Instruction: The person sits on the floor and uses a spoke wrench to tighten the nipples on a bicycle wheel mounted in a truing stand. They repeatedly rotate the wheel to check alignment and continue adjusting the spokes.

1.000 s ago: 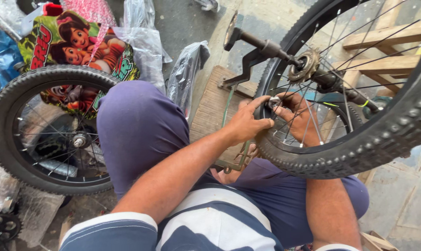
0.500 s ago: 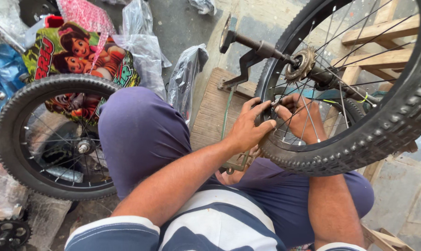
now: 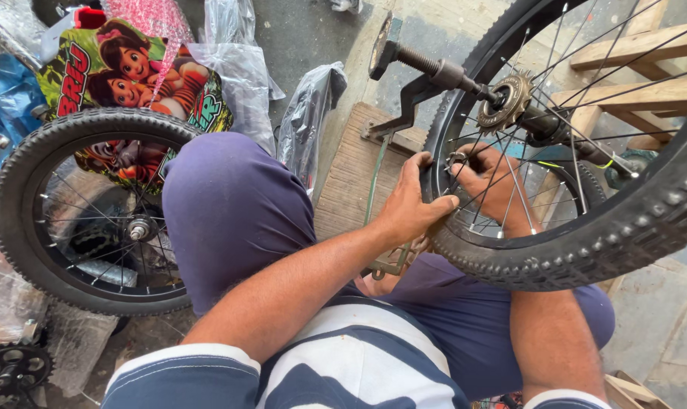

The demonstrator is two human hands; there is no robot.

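**Wheel work, seated, viewed from above**

Far left, low: black chainring [image 3: 11,369] on the floor, beside clear plastic wrap [image 3: 74,341]. Left: small spoked bicycle wheel [image 3: 70,208], knobby tyre, standing behind the knee in purple trousers [image 3: 233,212]. Behind it: colourful cartoon-printed panel [image 3: 123,76] and plastic bags [image 3: 241,64]. Centre: wooden board [image 3: 351,178] with a thin metal bracket [image 3: 392,261] low against the lap. Left hand [image 3: 411,201]: grip closed over the tyre and rim of the large rear wheel [image 3: 586,242], thumb hooked on the inner rim. Right hand [image 3: 487,182]: reached through the spokes, fingers curled on a small metal part at the rim; whether clamped firm, cannot tell. Above: freewheel sprocket [image 3: 508,100] on the threaded axle [image 3: 434,72]. Right: wooden frame [image 3: 639,83].

Handling, as judged: steady the rim with the left, make small turns with the right, keep knuckles off the spokes.

Room: tight between spokes and lap; open concrete floor [image 3: 661,326] at right; clutter crowding the left.
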